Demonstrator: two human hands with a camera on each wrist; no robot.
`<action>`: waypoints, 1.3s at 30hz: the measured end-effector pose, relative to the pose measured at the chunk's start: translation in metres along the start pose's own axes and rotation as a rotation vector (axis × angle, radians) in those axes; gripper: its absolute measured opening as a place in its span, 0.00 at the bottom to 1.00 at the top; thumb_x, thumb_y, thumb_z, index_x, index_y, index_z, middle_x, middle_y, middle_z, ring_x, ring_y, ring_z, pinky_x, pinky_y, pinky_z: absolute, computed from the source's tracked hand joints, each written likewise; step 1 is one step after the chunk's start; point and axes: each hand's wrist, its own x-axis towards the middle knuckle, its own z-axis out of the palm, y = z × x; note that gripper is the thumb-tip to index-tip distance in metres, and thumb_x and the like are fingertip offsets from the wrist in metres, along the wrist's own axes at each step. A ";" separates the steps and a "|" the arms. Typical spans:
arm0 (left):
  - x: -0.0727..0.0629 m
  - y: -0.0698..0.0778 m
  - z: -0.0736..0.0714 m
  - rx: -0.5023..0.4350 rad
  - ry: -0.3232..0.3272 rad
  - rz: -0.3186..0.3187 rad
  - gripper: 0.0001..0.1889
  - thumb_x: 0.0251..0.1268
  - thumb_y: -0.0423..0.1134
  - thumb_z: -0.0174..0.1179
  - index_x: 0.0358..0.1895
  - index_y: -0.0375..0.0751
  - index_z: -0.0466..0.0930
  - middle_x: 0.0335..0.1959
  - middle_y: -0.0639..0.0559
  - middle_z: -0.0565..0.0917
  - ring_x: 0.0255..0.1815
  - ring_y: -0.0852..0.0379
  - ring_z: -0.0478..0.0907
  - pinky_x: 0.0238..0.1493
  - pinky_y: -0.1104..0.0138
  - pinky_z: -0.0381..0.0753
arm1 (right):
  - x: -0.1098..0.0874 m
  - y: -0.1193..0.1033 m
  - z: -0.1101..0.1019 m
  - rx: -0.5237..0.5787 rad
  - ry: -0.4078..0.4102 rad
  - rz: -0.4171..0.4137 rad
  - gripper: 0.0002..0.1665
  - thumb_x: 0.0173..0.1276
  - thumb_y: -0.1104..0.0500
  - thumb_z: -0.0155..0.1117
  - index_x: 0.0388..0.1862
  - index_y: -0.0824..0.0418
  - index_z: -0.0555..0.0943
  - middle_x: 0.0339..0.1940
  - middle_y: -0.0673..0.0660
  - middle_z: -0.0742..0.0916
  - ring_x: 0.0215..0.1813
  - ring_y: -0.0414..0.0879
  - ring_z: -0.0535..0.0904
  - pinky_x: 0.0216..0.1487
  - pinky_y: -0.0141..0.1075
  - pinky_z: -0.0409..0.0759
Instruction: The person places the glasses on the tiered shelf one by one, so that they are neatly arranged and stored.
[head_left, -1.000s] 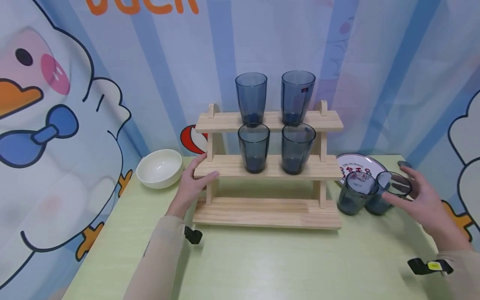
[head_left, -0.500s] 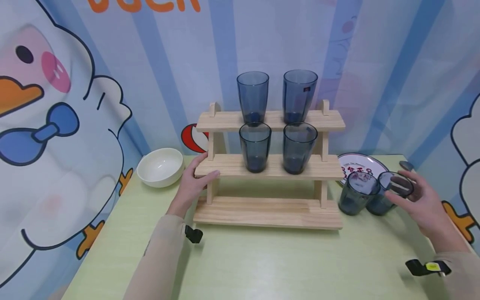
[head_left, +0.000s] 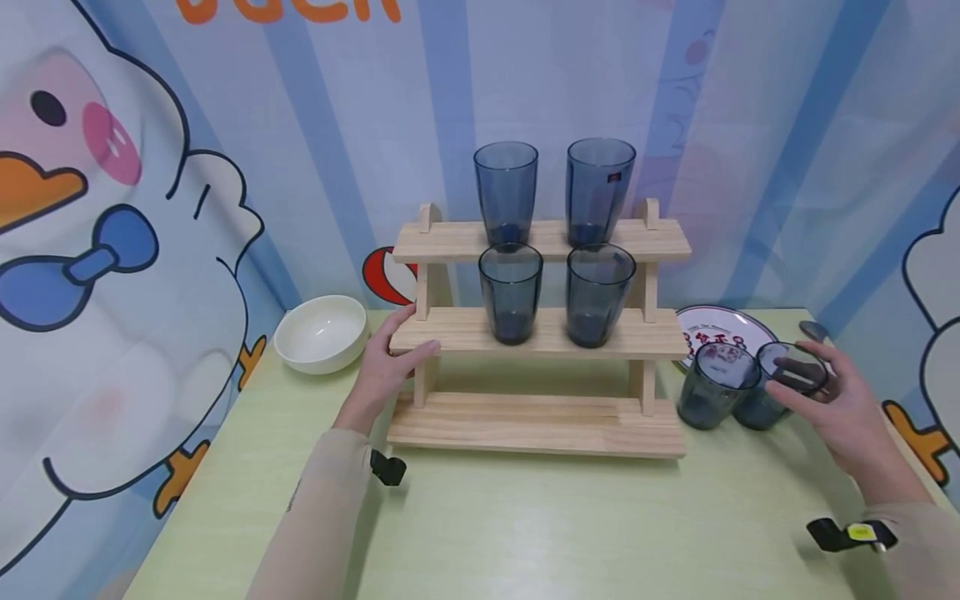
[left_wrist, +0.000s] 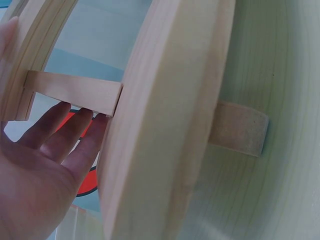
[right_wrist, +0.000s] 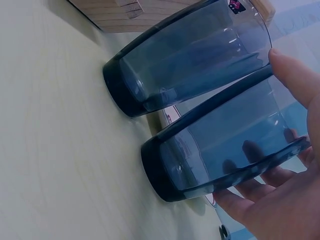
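Note:
A three-tier wooden display stand (head_left: 536,425) stands on the table. My left hand (head_left: 381,367) grips the left end of its middle shelf. In the left wrist view, the fingers (left_wrist: 65,137) reach behind the board to an upright, and the thumb lies on the shelf edge. Right of the stand, two blue-grey drinking glasses stand upright, side by side. My right hand (head_left: 843,404) holds the right glass (right_wrist: 215,145) near its rim, fingers round the far side and thumb toward the left glass (right_wrist: 185,60). Two glasses (head_left: 512,292) are on the middle shelf and two (head_left: 507,192) on the top shelf.
A white bowl (head_left: 321,335) sits left of the stand. Behind the two glasses on the table lies a white plate (head_left: 720,321) with red print, and a spoon (head_left: 813,330) lies at the back right. A printed curtain (head_left: 337,150) hangs behind the table (head_left: 517,525).
The right hand has shifted slightly, its thumb moving a little left over the right glass. The left hand, stand and glasses keep their places; the head view has moved slightly.

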 end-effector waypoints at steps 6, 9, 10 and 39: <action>0.000 -0.001 0.000 -0.004 0.003 0.008 0.41 0.68 0.48 0.73 0.81 0.65 0.64 0.76 0.45 0.69 0.65 0.41 0.77 0.62 0.48 0.82 | 0.000 0.000 0.000 0.062 0.010 0.005 0.46 0.74 0.63 0.71 0.82 0.44 0.60 0.52 0.33 0.82 0.50 0.23 0.80 0.45 0.17 0.79; 0.000 -0.001 -0.001 -0.009 0.006 0.009 0.41 0.68 0.48 0.74 0.81 0.66 0.64 0.76 0.45 0.69 0.64 0.42 0.78 0.60 0.49 0.84 | -0.002 -0.001 0.001 0.019 0.027 0.005 0.46 0.73 0.62 0.72 0.83 0.45 0.60 0.52 0.31 0.81 0.51 0.23 0.80 0.44 0.16 0.79; 0.000 -0.001 0.000 -0.011 0.008 0.009 0.41 0.67 0.48 0.74 0.80 0.66 0.65 0.75 0.45 0.70 0.64 0.42 0.78 0.60 0.49 0.84 | -0.002 -0.001 0.002 -0.004 0.036 0.005 0.46 0.73 0.62 0.72 0.83 0.45 0.60 0.52 0.31 0.81 0.51 0.23 0.79 0.45 0.16 0.79; 0.000 0.000 -0.001 -0.009 0.010 0.000 0.41 0.66 0.49 0.75 0.80 0.67 0.65 0.74 0.45 0.71 0.64 0.43 0.78 0.60 0.49 0.84 | -0.047 -0.035 0.003 -0.234 0.329 -0.060 0.42 0.73 0.65 0.70 0.82 0.48 0.66 0.51 0.30 0.75 0.45 0.20 0.76 0.40 0.14 0.76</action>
